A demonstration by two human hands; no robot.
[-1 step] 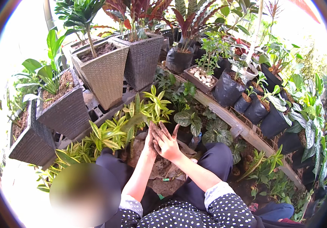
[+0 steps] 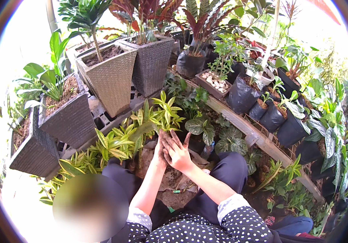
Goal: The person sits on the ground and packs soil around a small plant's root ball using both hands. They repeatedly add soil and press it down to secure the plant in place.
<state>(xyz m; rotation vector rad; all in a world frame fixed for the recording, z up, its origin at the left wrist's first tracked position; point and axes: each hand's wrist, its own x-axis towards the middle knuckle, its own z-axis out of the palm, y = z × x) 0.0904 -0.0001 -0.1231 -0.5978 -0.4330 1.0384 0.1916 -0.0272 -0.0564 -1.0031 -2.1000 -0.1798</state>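
My left hand (image 2: 159, 155) and my right hand (image 2: 178, 153) meet palm to palm, fingers stretched forward and darkened with soil. The right hand's fingers are spread a little and lie across the left, hiding part of its palm and fingers. No object shows between them. Just beyond the fingertips grows a yellow-green leafy plant (image 2: 165, 113). Under my wrists, between my knees, lies a pale, soil-smeared sheet or sack (image 2: 166, 180). A small green scrap (image 2: 176, 191) rests close to it.
Tall tapered planters (image 2: 111, 79) stand on the left. A metal rail (image 2: 259, 141) slants along the right, beside black plant bags (image 2: 272, 118) and a tray of white pebbles (image 2: 215, 82). Another person's blue-clad leg (image 2: 293, 225) is at lower right; a blurred round patch (image 2: 91, 206) covers lower left.
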